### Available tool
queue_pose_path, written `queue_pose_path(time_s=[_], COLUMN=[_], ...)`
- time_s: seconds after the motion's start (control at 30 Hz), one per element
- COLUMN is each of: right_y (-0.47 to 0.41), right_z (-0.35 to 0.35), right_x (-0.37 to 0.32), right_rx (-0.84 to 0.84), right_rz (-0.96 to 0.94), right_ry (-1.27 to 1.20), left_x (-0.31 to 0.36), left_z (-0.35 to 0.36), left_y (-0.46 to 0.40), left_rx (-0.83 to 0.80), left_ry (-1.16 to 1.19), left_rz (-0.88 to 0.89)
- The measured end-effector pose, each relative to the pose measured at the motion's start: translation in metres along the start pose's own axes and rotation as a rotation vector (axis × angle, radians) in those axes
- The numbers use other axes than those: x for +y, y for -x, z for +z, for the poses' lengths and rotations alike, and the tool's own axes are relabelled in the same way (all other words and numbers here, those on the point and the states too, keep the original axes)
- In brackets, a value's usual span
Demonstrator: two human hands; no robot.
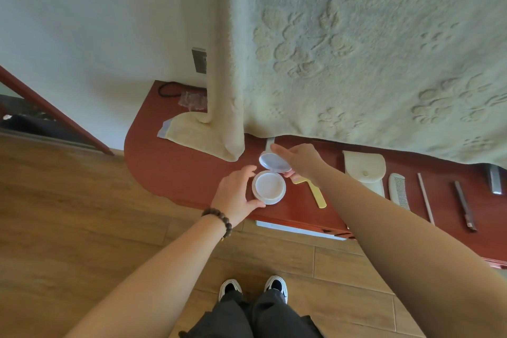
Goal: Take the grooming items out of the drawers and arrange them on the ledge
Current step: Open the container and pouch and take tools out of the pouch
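Grooming items lie in a row along the red-brown ledge, which runs from the middle left of the frame down toward the lower right edge. Above it, filling the upper right of the frame, hangs a large pale blanket with raised flower patterns; a folded cream towel drapes down beside it at centre and spreads onto the ledge. Wooden floor covers the lower left, and the person's dark trousers and black-and-white shoes show at the bottom centre.

At the frame's centre, a round white compact case stands open above the ledge's near edge, its hinged lid tilted up behind the base. The left hand, a beaded bracelet on its wrist, holds the base with fingers curled round its left side. The right hand pinches the lid from the right.

Right of the case, in order: a yellow flat tool partly under the right hand, a cream pouch with a snap, a white comb, a thin pale stick, a dark slim tool, and a grey item at the right edge, too cut off to tell.
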State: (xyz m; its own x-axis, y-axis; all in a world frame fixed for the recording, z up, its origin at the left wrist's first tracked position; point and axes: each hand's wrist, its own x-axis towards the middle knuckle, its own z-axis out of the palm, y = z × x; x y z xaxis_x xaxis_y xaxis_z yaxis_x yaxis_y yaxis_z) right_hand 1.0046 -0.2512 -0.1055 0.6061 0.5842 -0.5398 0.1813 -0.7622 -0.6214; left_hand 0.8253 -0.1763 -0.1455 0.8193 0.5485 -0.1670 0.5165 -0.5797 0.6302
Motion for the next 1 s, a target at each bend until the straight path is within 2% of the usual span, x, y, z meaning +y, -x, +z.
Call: queue_pose_path(time_s=[0.27,0.5,0.63,0.77,1.0], right_y=[-0.009,-0.007,0.011,0.053,0.122], right_z=[0.005,0.008,-0.009,-0.037,-0.076], right_x=[-0.007,-0.011,-0.006,0.027,0.126], right_rx=[0.07,0.098,0.183,0.284,0.403], right_rz=[0.047,0.093,0.017,0.006,0.196], right_ry=[0.05,0.187,0.013,-0.086,0.025], left_x=[-0.001,0.004,0.01,0.031,0.104], left_z=[0.015,0.009,0.001,-0.002,0.03], left_y=[-0.01,-0.011,-0.004,0.012,0.006], left_rx=[0.093,0.04,0.023,0.106,-0.027], left_ry=[-0.136,-0.167,-0.183,-0.104,-0.031], left_rz=[0.063,0.047,0.026,0.159,0.294])
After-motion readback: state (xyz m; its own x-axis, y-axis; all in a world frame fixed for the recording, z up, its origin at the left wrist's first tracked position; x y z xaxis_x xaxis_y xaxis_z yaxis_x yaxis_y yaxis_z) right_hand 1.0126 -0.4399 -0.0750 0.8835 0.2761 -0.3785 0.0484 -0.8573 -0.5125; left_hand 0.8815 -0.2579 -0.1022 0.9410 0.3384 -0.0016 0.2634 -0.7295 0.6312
